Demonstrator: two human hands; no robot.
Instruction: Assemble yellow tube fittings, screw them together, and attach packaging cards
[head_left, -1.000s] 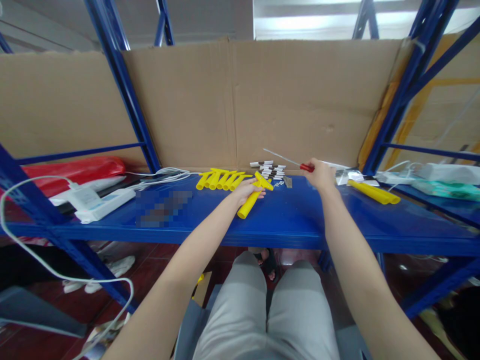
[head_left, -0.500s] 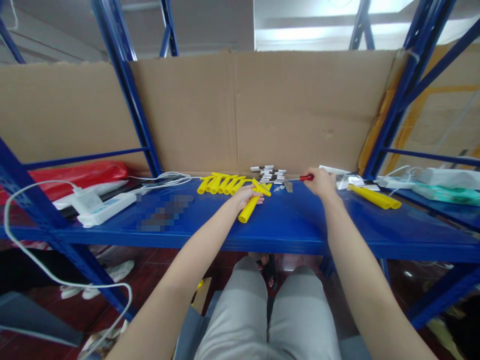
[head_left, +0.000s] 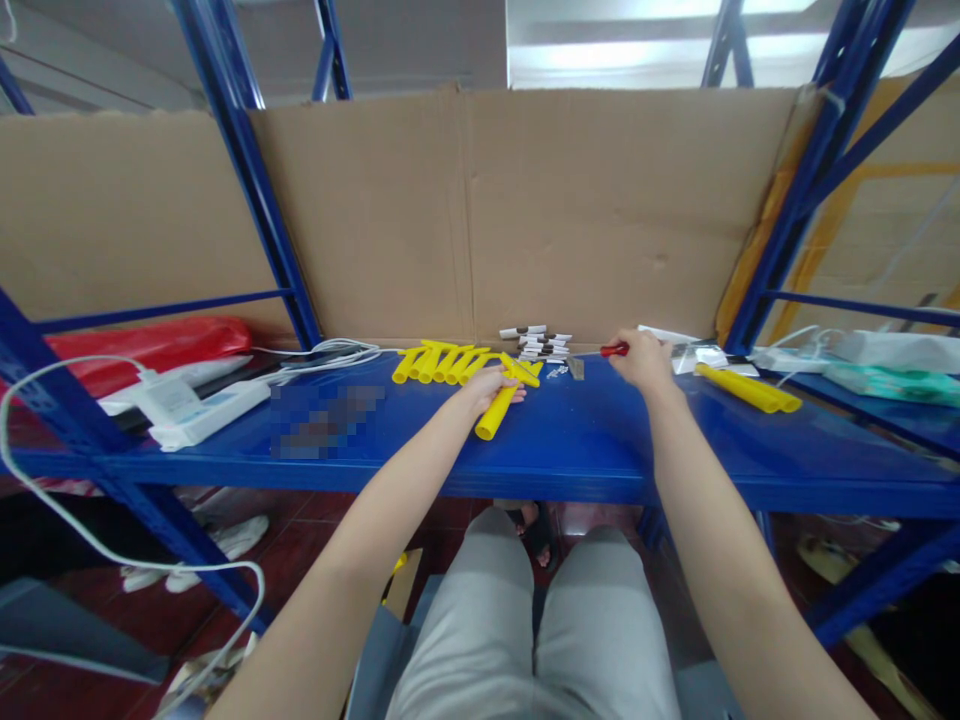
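Note:
My left hand (head_left: 486, 387) is closed around a yellow T-shaped plastic handle (head_left: 493, 414), its hollow round end facing me and its crossbar pointing away. My right hand (head_left: 642, 360) is closed on a small red tool (head_left: 614, 350) near the back of the shelf; only its red part shows, so I cannot tell its kind. Left of my left hand, several yellow T-shaped handles (head_left: 436, 364) lie in a row. Between my hands are a stack of black-and-white sticks (head_left: 543, 345), some small pale pieces (head_left: 557, 371) and a flat metal blade (head_left: 576, 368).
On the blue shelf (head_left: 585, 450), two yellow tubes (head_left: 750, 390) lie at the right beside a clear plastic packet (head_left: 701, 358). A white power strip (head_left: 217, 412) with cables and a red bag (head_left: 150, 345) are at the left. A cardboard panel (head_left: 600, 210) closes the back.
The view has tilted slightly. Both hands stay almost in place, with the yellow handle still in my left hand and the red tool still in my right.

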